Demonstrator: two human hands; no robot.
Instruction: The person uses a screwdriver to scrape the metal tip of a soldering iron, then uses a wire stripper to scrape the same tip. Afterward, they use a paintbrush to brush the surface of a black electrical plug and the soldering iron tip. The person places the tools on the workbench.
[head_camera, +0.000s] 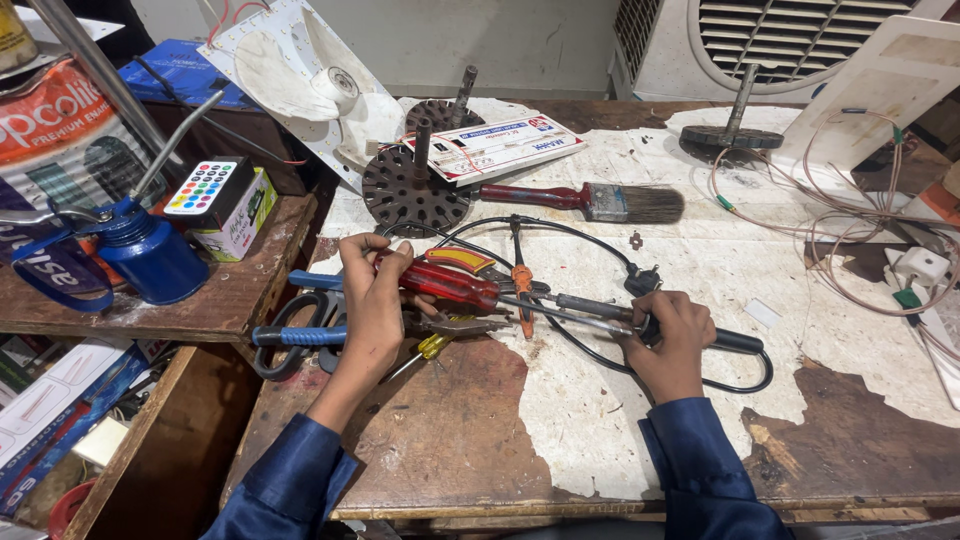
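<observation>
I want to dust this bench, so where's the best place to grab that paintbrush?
Grip the paintbrush by its dark red handle, coming from above at the left end. It lies flat and clear there, with the bristles pointing right.

Workbench (640, 250) evenly lit by soft overhead light, brightness moderate, colours warm. Shadows short and faint beneath hands and tools. Mild glare on blue oil can (150, 255) and glossy red screwdriver handle (445, 283). Centre sharp; no motion blur visible. Wide-angle lens bends lines toward edges, most at left shelf and right corner. Lower left corner falls dim; far background darker, slightly soft.
</observation>
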